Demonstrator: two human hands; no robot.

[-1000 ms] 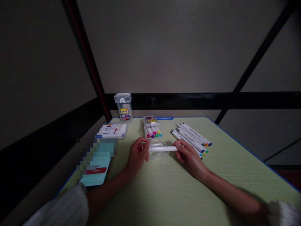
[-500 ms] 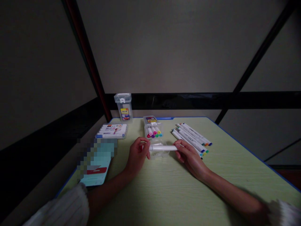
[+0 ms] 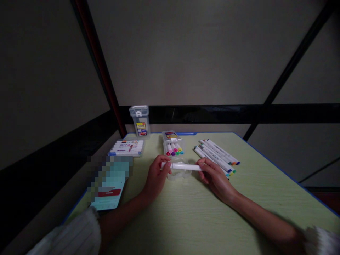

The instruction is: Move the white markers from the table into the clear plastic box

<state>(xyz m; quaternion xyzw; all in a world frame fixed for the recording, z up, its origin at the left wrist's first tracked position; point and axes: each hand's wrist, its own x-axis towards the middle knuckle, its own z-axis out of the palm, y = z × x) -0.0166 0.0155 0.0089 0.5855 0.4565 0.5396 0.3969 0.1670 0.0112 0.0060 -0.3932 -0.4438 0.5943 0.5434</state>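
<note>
A white marker (image 3: 186,166) lies level between my two hands, over the middle of the table. My left hand (image 3: 157,174) pinches its red-tipped end, and my right hand (image 3: 214,177) grips the opposite end. Under the marker is a clear plastic lid (image 3: 180,175), partly covered by it. Just behind stands a clear plastic box (image 3: 173,143) with several white markers in it, their coloured ends facing me. Several more white markers (image 3: 216,154) lie in a loose pile beyond my right hand.
A tall, closed clear box (image 3: 140,121) stands at the back left. In front of it lies a flat pack of white markers (image 3: 126,147). A phone (image 3: 110,187) with a lit, partly blurred screen rests near the left edge of the pale green table (image 3: 191,219).
The marker tilts slightly differently, and more of its red end shows by my left fingers. Both hands stay almost where they were.
</note>
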